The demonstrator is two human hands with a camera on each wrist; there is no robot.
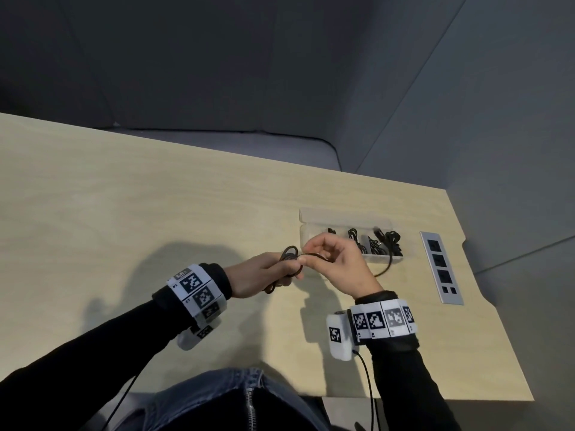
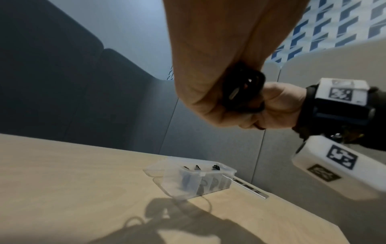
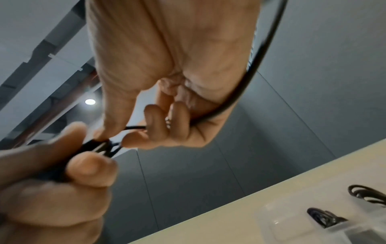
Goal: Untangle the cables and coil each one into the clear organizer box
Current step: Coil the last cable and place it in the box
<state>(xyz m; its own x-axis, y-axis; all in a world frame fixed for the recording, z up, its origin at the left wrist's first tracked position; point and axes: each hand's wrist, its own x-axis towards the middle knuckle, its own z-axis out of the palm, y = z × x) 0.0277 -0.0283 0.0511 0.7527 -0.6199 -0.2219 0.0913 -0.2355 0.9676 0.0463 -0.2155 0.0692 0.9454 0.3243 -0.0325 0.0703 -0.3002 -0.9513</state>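
the left hand (image 1: 264,275) grips the coiled loops of a black cable (image 1: 287,255) above the table (image 1: 155,197) so they keep shape, while the right hand (image 1: 339,265) pinches its loose tail to wind it, near the clear box (image 1: 311,231) already holding other coils.

You are sitting in an office booth or meeting nook. The pale wood table (image 1: 155,197) has a metal socket strip (image 1: 441,267) set flush near its right edge, grey padded panels (image 1: 466,119) wall in the far and right sides, and a dark upholstered bench seat (image 1: 202,144) runs along the table's far edge.
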